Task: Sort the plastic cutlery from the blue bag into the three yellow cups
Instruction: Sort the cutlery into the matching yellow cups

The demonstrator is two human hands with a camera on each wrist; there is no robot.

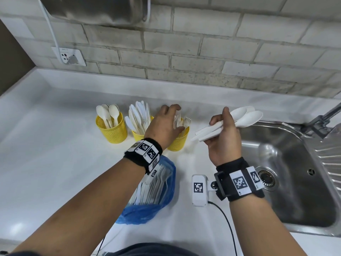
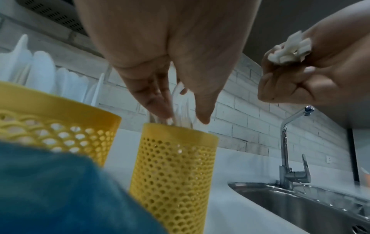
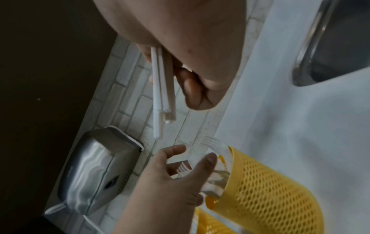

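Our left hand point(image 1: 164, 124) lowers clear forks point(image 1: 178, 120) into the right-most cup point(image 1: 180, 140), fingers loosely round them. Our right hand point(image 1: 224, 133) clutches spoons point(image 1: 241, 116) beside that cup; next they likely need the far-left cup point(image 1: 112, 129).

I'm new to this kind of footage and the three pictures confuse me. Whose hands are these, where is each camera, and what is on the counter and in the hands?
No machine here: a person works with bare hands, wearing one camera on the head and one on each wrist band. The head view looks down at the white counter; each wrist view looks along its own hand.

Three yellow mesh cups stand in a row: the left cup has spoons, the middle cup holds knives, the right cup holds clear forks. Near the person lies the blue bag with more cutlery inside. A steel sink is to the right.

The left hand reaches into the right cup, its fingers around clear forks. The right hand grips a bundle of white spoons.
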